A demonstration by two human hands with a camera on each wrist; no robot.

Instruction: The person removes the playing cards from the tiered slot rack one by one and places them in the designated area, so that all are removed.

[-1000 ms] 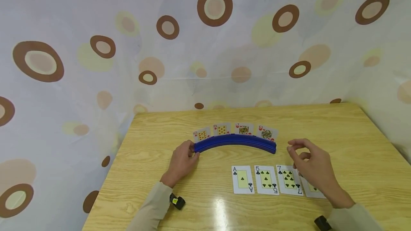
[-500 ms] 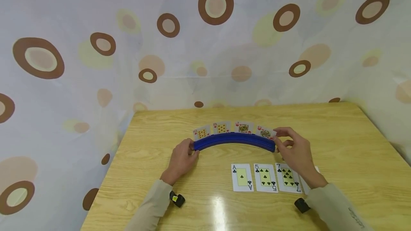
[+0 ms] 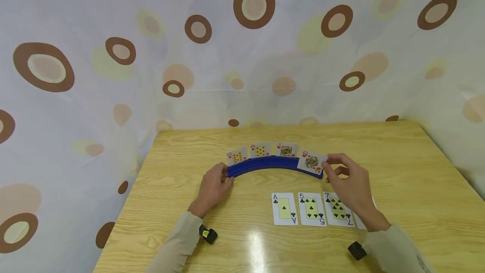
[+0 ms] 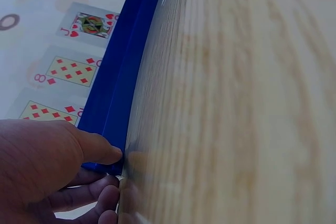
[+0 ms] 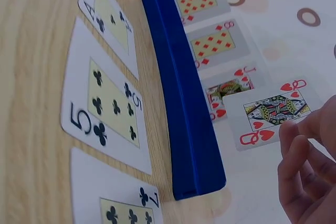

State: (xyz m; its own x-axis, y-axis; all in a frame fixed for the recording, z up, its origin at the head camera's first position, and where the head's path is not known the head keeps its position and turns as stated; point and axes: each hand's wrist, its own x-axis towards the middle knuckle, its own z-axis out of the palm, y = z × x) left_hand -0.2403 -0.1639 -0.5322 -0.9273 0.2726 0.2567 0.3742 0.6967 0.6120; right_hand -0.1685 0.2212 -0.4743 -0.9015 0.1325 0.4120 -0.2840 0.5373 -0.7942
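Note:
A curved blue card holder [image 3: 265, 162] stands on the table. In its slot are the ten of diamonds [image 3: 237, 156], the eight of diamonds [image 3: 260, 150] and the jack of hearts [image 3: 286, 150]. My left hand [image 3: 213, 186] grips the holder's left end, thumb on the front face [image 4: 105, 103] in the left wrist view. With thumb and finger, my right hand [image 3: 350, 184] pinches the right edge of the queen of hearts [image 3: 312, 162]. That card is out of the slot, in front of the holder's right end; the right wrist view shows the queen of hearts [image 5: 278, 109] face-on.
Face up before the holder lie the ace of clubs [image 3: 284, 209], five of clubs [image 3: 312, 209] and seven of clubs [image 3: 338, 210]. Another card [image 3: 360, 221] is mostly hidden under my right forearm. A patterned wall covering [image 3: 212, 66] stands behind the wooden table [image 3: 182, 155].
My right hand moved left to the holder's right end and took hold of the queen of hearts. That card has risen out of the slot. The left hand stayed at the left end.

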